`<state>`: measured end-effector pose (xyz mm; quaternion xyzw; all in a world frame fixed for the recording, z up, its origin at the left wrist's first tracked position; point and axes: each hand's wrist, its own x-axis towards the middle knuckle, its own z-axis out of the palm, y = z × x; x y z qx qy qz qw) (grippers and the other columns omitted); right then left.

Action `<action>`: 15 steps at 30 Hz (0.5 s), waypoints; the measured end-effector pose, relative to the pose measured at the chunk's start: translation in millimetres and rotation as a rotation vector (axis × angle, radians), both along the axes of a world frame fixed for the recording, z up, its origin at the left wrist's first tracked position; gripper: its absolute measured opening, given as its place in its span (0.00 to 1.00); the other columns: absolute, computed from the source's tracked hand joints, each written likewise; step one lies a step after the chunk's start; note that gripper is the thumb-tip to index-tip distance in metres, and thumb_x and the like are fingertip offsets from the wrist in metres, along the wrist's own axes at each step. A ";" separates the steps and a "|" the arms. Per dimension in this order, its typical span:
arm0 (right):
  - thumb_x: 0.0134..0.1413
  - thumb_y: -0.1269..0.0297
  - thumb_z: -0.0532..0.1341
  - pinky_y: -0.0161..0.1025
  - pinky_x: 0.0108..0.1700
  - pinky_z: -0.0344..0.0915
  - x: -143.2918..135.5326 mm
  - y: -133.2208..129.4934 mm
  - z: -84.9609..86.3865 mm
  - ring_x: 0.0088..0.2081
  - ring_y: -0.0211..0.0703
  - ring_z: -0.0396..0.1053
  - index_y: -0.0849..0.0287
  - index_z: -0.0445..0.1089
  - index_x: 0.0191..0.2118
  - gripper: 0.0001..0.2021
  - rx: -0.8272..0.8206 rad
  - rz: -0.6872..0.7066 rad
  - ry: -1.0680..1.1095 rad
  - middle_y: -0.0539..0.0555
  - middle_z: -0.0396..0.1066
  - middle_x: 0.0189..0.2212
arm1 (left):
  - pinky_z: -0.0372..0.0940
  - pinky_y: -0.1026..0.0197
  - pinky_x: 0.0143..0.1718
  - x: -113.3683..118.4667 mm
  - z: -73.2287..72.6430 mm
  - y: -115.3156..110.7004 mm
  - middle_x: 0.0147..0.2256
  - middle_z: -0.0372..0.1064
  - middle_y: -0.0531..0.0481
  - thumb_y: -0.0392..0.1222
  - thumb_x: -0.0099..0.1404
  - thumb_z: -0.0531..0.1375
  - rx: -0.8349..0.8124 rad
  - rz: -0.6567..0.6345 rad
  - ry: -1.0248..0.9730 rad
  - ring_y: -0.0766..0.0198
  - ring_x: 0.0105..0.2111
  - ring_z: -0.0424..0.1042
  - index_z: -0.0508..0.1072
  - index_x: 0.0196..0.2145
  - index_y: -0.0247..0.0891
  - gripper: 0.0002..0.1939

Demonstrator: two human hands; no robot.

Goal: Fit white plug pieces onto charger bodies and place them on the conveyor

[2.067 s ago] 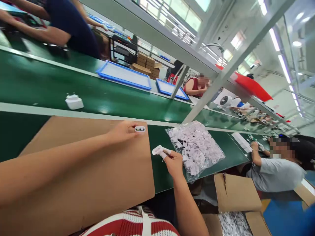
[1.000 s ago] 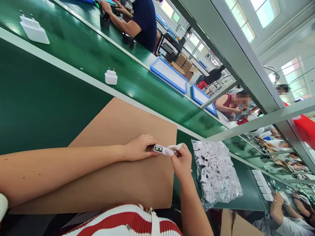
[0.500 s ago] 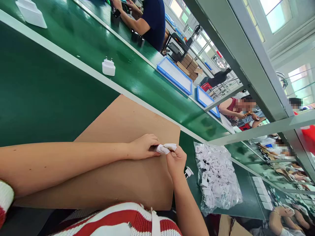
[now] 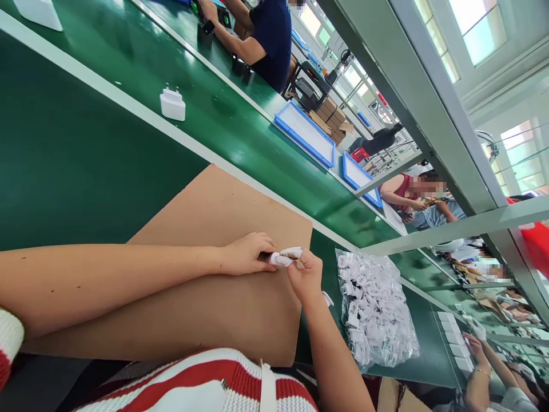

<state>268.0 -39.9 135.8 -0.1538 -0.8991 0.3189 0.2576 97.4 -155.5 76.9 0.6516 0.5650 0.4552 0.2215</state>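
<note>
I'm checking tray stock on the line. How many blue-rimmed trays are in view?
2. One blue-rimmed tray lies on the far side of the green belt, by the stacked cardboard boxes. The second tray sits just right of it, partly behind a frame post, which may hide others.

The green table [image 4: 86, 171] carries a brown cardboard sheet [image 4: 206, 309] near the middle and a clear bag of small white parts [image 4: 373, 309] just right of it. Farther off lie 1 white plug adapter [image 4: 172, 104] and 2 blue-rimmed trays [image 4: 305, 133].
</note>
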 end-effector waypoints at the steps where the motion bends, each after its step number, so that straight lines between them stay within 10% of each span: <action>1: 0.55 0.67 0.64 0.37 0.39 0.70 -0.2 -1.3 -1.7 0.34 0.41 0.76 0.52 0.81 0.32 0.06 -0.028 -0.028 0.017 0.49 0.81 0.32 | 0.64 0.56 0.49 0.5 0.2 0.1 0.41 0.77 0.46 0.52 0.66 0.64 0.005 0.001 0.001 0.54 0.43 0.73 0.81 0.40 0.40 0.13; 9: 0.53 0.59 0.68 0.41 0.47 0.72 4.4 -21.6 -27.6 0.41 0.44 0.77 0.53 0.79 0.47 0.15 -0.312 -0.269 0.235 0.52 0.80 0.39 | 0.68 0.58 0.45 12.4 17.6 2.4 0.39 0.78 0.46 0.62 0.65 0.60 -0.138 0.044 -0.018 0.53 0.41 0.74 0.79 0.37 0.40 0.22; 15: 0.50 0.64 0.68 0.42 0.48 0.71 3.8 -20.7 -41.1 0.44 0.45 0.73 0.54 0.73 0.56 0.25 -0.376 -0.408 0.345 0.56 0.73 0.47 | 0.69 0.59 0.40 -30.9 38.3 51.8 0.41 0.80 0.46 0.65 0.57 0.62 -0.300 0.315 -0.059 0.47 0.42 0.77 0.78 0.46 0.36 0.31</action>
